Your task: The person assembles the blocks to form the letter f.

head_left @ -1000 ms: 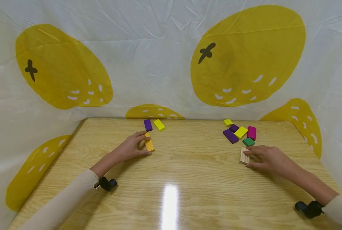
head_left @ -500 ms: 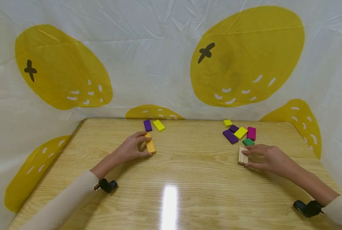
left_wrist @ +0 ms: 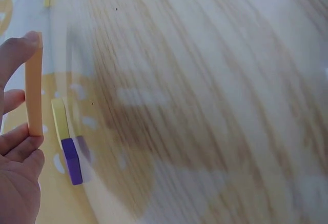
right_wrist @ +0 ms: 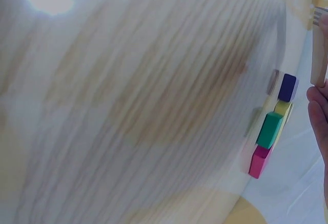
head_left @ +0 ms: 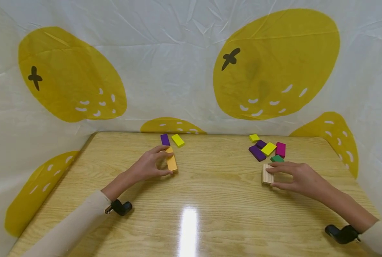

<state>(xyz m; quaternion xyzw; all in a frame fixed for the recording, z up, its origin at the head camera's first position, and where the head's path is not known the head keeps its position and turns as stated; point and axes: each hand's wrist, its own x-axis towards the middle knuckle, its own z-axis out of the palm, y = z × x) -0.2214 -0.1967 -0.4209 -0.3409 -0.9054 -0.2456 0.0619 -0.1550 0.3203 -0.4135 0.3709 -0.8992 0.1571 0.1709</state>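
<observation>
My left hand (head_left: 147, 165) pinches an orange wooden block (head_left: 172, 162) by its ends, thumb at the near end and fingers at the far end. In the left wrist view the same orange block (left_wrist: 34, 90) stands between thumb and fingertips. On the other side, my right hand (head_left: 301, 178) grips a plain, unpainted wooden block (head_left: 266, 175) in the same way. Only part of this plain block (right_wrist: 318, 55) shows at the right edge of the right wrist view. Both blocks are held close over the wooden table (head_left: 216, 200).
Behind my left hand lie a purple block (head_left: 165, 139) and a yellow block (head_left: 178, 140). Beyond my right hand is a loose cluster with a green block (head_left: 277, 159), a magenta block (head_left: 280, 150), and several yellow and purple ones. A patterned white cloth (head_left: 168, 82) hangs behind the table.
My left hand has shifted slightly right with the orange block, and my right hand slightly left with the plain block, so the two are closer together. The other blocks have stayed put.
</observation>
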